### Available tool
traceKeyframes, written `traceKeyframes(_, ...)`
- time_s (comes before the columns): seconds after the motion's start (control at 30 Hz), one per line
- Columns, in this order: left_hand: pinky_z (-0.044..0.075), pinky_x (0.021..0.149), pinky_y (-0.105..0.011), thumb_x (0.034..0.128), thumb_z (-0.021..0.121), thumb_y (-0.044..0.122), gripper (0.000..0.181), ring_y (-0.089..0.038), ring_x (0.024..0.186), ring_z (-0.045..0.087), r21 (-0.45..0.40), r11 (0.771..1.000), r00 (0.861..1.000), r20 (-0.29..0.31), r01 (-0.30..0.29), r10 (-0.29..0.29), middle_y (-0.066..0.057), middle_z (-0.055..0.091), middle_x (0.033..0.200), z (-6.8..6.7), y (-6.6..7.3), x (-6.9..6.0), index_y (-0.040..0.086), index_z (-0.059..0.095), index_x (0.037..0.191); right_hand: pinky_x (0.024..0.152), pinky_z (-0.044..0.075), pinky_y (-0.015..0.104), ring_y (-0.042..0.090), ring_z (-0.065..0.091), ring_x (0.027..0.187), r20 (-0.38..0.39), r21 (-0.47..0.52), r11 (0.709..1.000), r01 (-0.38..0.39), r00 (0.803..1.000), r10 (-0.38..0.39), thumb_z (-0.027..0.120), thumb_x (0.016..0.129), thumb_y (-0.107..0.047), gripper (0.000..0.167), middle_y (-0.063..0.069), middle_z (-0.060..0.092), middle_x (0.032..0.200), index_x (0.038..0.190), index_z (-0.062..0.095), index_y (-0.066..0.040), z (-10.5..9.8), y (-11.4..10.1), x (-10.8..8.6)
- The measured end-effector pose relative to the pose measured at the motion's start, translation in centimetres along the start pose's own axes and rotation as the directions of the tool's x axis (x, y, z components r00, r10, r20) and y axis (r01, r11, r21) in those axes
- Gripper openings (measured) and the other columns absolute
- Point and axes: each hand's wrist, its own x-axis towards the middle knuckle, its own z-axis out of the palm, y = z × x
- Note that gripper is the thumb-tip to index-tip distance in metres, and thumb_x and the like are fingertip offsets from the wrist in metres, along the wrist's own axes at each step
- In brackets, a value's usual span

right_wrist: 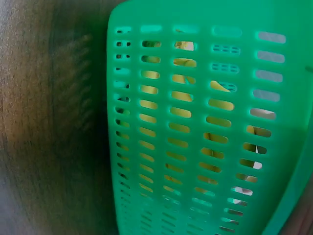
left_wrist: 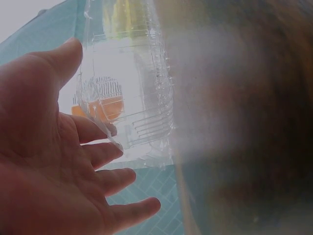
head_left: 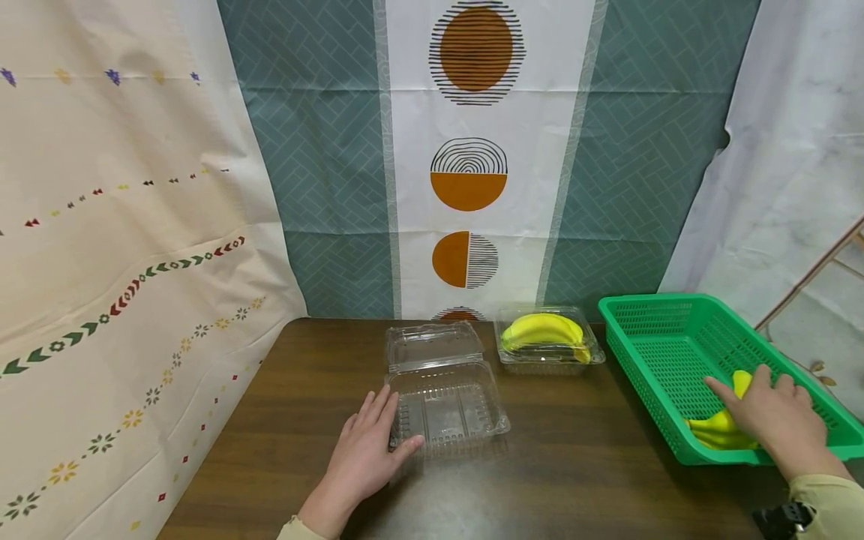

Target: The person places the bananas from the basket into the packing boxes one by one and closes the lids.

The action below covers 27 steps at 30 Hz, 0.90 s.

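Left hand [head_left: 364, 452] against open container [head_left: 447, 405], right hand [head_left: 784, 417] over bananas [head_left: 721, 432] in basket [head_left: 664, 356]

Open clamshell box [head_left: 442, 409]: thin clear plastic, glossy, ribbed base, crisp glints. Closed box [head_left: 540, 368], far: same clear shiny plastic. Basket [head_left: 661, 360], right: green plastic, smooth, slotted walls, low sheen. Bananas in basket [head_left: 718, 435]: smooth skin; material real or fake, can't tell. Table [head_left: 574, 465]: dark wood-grain top, smooth, satin, hazy glare near side. Left drape [head_left: 121, 262]: cream cloth-like, matt, wrinkled, printed. Far hanging [head_left: 317, 150]: printed sheet, mostly matt, fold creases. Right drape [head_left: 796, 150]: pale, marbled, softly rumpled. Right sleeve [head_left: 833, 506]: matt cloth.
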Motion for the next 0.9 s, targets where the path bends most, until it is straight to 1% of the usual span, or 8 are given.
traceKeyframes(0.07,0.031,0.122,-0.073,0.1005,0.073,0.065,0.096,-0.043,0.164,0.028,0.002,1.0,1.0,-0.002,-0.001,0.001,-0.014,0.033,0.179,0.0,0.0,0.0,0.004,0.044,0.169,0.087,0.046,0.076,0.073,0.036,0.121,-0.002,-0.003,1.0,-0.003,1.0,0.003,0.034,0.109,-0.078,0.118,0.054,0.027,0.122,0.151,0.009,0.03,0.0,0.1,0.0)
traceKeyframes(0.13,0.031,0.122,-0.073,0.1004,0.073,0.065,0.096,-0.043,0.164,0.028,0.003,1.0,1.0,-0.006,-0.002,0.002,-0.014,0.033,0.178,0.0,0.0,0.0,0.004,0.044,0.168,0.088,0.046,0.075,0.073,0.039,0.119,0.016,-0.005,1.0,-0.014,1.0,0.014,0.032,0.109,-0.079,0.119,0.055,0.026,0.125,0.155,0.008,0.028,-0.1,0.0,0.0)
traceKeyframes(0.3,0.031,0.123,-0.073,0.1009,0.074,0.062,0.094,-0.044,0.164,0.028,0.001,1.0,1.0,-0.003,0.0,0.0,-0.015,0.033,0.178,0.1,0.1,0.0,0.004,0.044,0.168,0.085,0.05,0.072,0.074,0.049,0.113,0.105,0.001,0.998,-0.055,0.993,0.055,0.028,0.105,-0.085,0.128,0.059,0.02,0.139,0.158,-0.005,0.026,-0.2,-0.1,0.3)
traceKeyframes(0.37,0.031,0.123,-0.073,0.1011,0.075,0.061,0.094,-0.044,0.164,0.027,0.002,1.0,1.0,-0.001,0.002,-0.002,-0.015,0.033,0.178,0.1,0.1,0.0,0.004,0.044,0.168,0.083,0.051,0.071,0.074,0.052,0.111,0.134,0.005,0.998,-0.066,0.989,0.064,0.027,0.104,-0.086,0.129,0.058,0.019,0.141,0.159,-0.008,0.025,-0.2,-0.2,0.4)
traceKeyframes(0.53,0.031,0.122,-0.073,0.101,0.075,0.061,0.093,-0.044,0.164,0.027,0.002,1.0,1.0,-0.001,0.003,-0.003,-0.015,0.033,0.178,0.0,0.1,0.1,0.004,0.044,0.169,0.084,0.051,0.07,0.072,0.055,0.11,0.179,0.004,0.997,-0.074,0.981,0.072,0.027,0.103,-0.088,0.131,0.058,0.025,0.138,0.159,-0.006,0.025,-0.3,-0.3,0.6)
traceKeyframes(0.67,0.031,0.122,-0.073,0.101,0.076,0.059,0.093,-0.044,0.164,0.027,-0.005,1.0,1.0,0.001,0.005,-0.005,-0.015,0.033,0.179,0.0,0.1,0.2,0.004,0.044,0.169,0.083,0.051,0.067,0.066,0.06,0.103,0.203,0.002,0.997,-0.074,0.976,0.072,0.027,0.102,-0.089,0.131,0.057,0.035,0.129,0.158,-0.004,0.025,-0.2,-0.3,0.7)
traceKeyframes(0.77,0.031,0.123,-0.073,0.1013,0.076,0.06,0.093,-0.044,0.165,0.027,-0.004,1.0,1.0,0.002,0.006,-0.006,-0.015,0.032,0.179,0.0,0.1,0.2,0.004,0.043,0.169,0.081,0.052,0.066,0.062,0.062,0.098,0.217,-0.003,0.997,-0.076,0.973,0.075,0.028,0.101,-0.09,0.132,0.056,0.04,0.124,0.158,-0.005,0.025,-0.1,-0.2,1.0)
traceKeyframes(0.9,0.03,0.123,-0.073,0.1015,0.075,0.06,0.093,-0.043,0.165,0.026,-0.002,1.0,1.0,0.002,0.006,-0.006,-0.014,0.032,0.179,0.0,0.0,0.3,0.004,0.043,0.169,0.081,0.053,0.066,0.061,0.064,0.095,0.227,-0.016,0.997,-0.07,0.971,0.072,0.032,0.102,-0.089,0.132,0.057,0.041,0.123,0.158,-0.008,0.024,0.1,-0.3,1.3)
